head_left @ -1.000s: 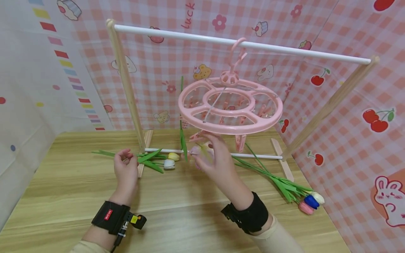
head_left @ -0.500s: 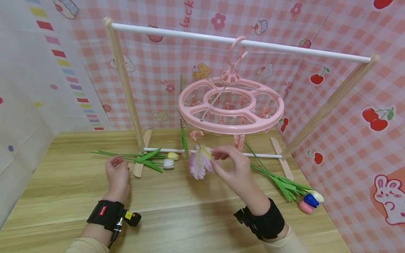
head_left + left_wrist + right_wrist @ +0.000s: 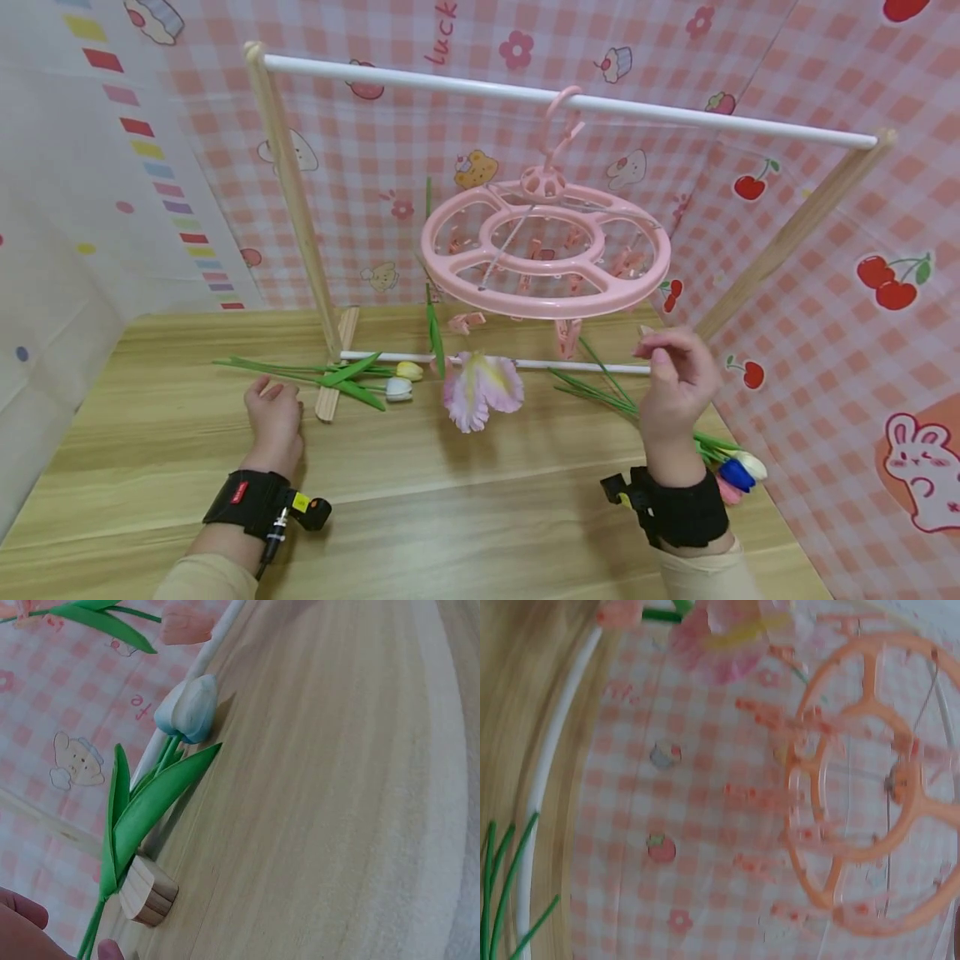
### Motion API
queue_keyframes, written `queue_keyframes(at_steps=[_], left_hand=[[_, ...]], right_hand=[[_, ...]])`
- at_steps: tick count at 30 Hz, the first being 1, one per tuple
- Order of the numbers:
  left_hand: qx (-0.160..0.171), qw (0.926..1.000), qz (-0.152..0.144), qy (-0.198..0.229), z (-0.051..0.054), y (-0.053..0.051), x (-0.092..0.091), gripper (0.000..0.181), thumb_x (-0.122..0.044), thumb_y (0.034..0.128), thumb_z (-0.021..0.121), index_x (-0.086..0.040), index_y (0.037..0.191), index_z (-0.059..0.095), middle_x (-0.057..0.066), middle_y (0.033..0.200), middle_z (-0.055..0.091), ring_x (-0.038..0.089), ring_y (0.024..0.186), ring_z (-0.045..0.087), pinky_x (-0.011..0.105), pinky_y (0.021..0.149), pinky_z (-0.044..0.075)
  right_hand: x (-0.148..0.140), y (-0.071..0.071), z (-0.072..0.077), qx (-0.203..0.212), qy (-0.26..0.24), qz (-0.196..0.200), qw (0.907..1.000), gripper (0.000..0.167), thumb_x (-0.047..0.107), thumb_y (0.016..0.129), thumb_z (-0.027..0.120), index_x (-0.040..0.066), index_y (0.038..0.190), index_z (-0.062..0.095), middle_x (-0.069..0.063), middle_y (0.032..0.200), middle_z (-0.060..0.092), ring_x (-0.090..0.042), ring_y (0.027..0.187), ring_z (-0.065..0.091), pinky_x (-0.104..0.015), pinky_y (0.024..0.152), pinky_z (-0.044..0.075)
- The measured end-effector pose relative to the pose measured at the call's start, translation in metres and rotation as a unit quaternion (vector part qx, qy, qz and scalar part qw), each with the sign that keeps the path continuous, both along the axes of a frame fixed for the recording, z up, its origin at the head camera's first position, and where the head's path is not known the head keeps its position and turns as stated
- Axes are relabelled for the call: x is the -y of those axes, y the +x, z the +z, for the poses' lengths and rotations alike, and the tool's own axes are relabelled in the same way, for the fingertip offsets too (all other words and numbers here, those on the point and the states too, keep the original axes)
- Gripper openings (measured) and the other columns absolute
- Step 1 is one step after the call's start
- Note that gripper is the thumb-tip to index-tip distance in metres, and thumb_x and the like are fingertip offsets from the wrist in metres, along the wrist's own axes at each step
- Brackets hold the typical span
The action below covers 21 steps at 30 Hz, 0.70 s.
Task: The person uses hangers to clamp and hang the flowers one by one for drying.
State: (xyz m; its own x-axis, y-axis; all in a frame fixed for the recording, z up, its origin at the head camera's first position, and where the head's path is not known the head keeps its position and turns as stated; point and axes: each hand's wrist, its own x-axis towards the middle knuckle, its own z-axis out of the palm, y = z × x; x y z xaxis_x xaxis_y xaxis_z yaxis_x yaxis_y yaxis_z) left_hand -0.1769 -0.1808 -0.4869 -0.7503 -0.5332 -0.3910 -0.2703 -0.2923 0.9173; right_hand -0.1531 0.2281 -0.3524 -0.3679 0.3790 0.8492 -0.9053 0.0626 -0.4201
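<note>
A lilac and yellow ruffled flower [image 3: 483,390] hangs head down from a pink clip [image 3: 467,322] at the near left of the round pink hanger [image 3: 547,308]. Beside it a tulip with a long green leaf [image 3: 435,333] hangs down; its pink head [image 3: 186,626] shows in the left wrist view. My right hand [image 3: 678,379] is raised right of the hanger, fingers loosely bent, holding nothing. Low over the table, my left hand [image 3: 273,421] has relaxed fingers near the stems of a white tulip [image 3: 399,388] and a yellow tulip [image 3: 409,371]. Contact with those stems cannot be made out.
A wooden rack with a white top rod [image 3: 420,81] carries the hanger. Its lower rod [image 3: 540,364] runs just above the table [image 3: 420,508]. Pink, blue [image 3: 737,475] and white tulips lie at right, partly behind my right hand. Checked cloth covers the walls.
My right hand has let go of the lilac flower and moved away to the right, leaving it hanging from the clip. The left hand has shifted slightly left and down.
</note>
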Motion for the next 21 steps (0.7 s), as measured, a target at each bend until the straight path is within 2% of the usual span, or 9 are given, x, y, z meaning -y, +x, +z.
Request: queue_keyframes(at_steps=[2,5,8,10,12,16,21], left_hand=[[0.003,0.9998,-0.002,0.017,0.000,-0.001,0.001,0.065,-0.002,0.0910,0.042,-0.011,0.148,0.012,-0.006,0.106,0.033,0.005,0.088,0.040,0.015,0.079,0.045],[0.000,0.9990,-0.001,0.045,-0.001,-0.002,0.004,0.069,0.002,0.0881,0.042,-0.009,0.148,0.009,-0.003,0.110,0.033,0.006,0.083,0.040,0.014,0.077,0.044],[-0.006,0.9971,-0.010,0.075,-0.001,-0.003,0.007,0.071,0.002,0.0888,0.040,-0.009,0.149,0.003,0.008,0.132,0.028,0.006,0.087,0.043,0.017,0.087,0.045],[-0.005,0.9955,-0.020,0.092,0.000,-0.003,0.008,0.071,0.001,0.0907,0.039,-0.010,0.149,-0.001,0.010,0.143,0.020,0.006,0.095,0.045,0.018,0.098,0.042],[-0.007,0.9943,-0.029,0.103,0.000,-0.003,0.009,0.070,0.000,0.0923,0.037,-0.010,0.149,-0.003,0.011,0.143,0.021,0.007,0.103,0.046,0.020,0.105,0.038],[-0.009,0.9936,-0.026,0.109,-0.001,-0.003,0.009,0.068,-0.001,0.0936,0.036,-0.009,0.149,-0.002,0.005,0.122,0.035,0.011,0.109,0.047,0.023,0.108,0.038],[-0.012,0.9916,-0.027,0.126,-0.001,-0.005,0.011,0.066,-0.006,0.0968,0.036,-0.010,0.149,-0.004,0.009,0.132,0.033,0.016,0.120,0.045,0.024,0.109,0.037]], right_hand=[[-0.014,-0.004,0.002,0.020,-0.035,-0.040,0.9984,0.019,0.000,0.081,0.052,-0.016,0.072,0.053,-0.007,0.067,0.060,-0.015,0.059,0.056,-0.022,0.060,0.050],[-0.032,-0.011,0.005,0.067,-0.084,-0.094,0.9898,0.013,-0.007,0.080,0.043,-0.009,0.075,0.055,-0.005,0.072,0.057,-0.015,0.064,0.054,-0.023,0.062,0.046],[-0.043,-0.017,0.008,0.121,-0.100,-0.138,0.9779,0.019,-0.010,0.083,0.043,0.002,0.079,0.058,-0.002,0.078,0.053,-0.014,0.071,0.050,-0.023,0.064,0.041],[-0.048,-0.020,0.010,0.158,-0.079,-0.175,0.9686,0.020,-0.009,0.084,0.044,0.006,0.082,0.057,0.001,0.081,0.051,-0.012,0.074,0.047,-0.022,0.065,0.038],[-0.052,-0.022,0.012,0.191,-0.052,-0.202,0.9592,0.018,-0.007,0.084,0.044,0.006,0.085,0.056,0.004,0.083,0.049,-0.009,0.075,0.045,-0.021,0.065,0.036],[-0.059,-0.028,0.013,0.242,-0.016,-0.236,0.9410,0.015,-0.002,0.085,0.042,0.007,0.090,0.053,0.007,0.085,0.046,-0.006,0.074,0.041,-0.020,0.064,0.033],[-0.073,-0.042,0.013,0.283,-0.024,-0.269,0.9204,0.015,0.002,0.085,0.044,0.009,0.098,0.046,0.006,0.092,0.039,-0.007,0.079,0.037,-0.019,0.070,0.031]])
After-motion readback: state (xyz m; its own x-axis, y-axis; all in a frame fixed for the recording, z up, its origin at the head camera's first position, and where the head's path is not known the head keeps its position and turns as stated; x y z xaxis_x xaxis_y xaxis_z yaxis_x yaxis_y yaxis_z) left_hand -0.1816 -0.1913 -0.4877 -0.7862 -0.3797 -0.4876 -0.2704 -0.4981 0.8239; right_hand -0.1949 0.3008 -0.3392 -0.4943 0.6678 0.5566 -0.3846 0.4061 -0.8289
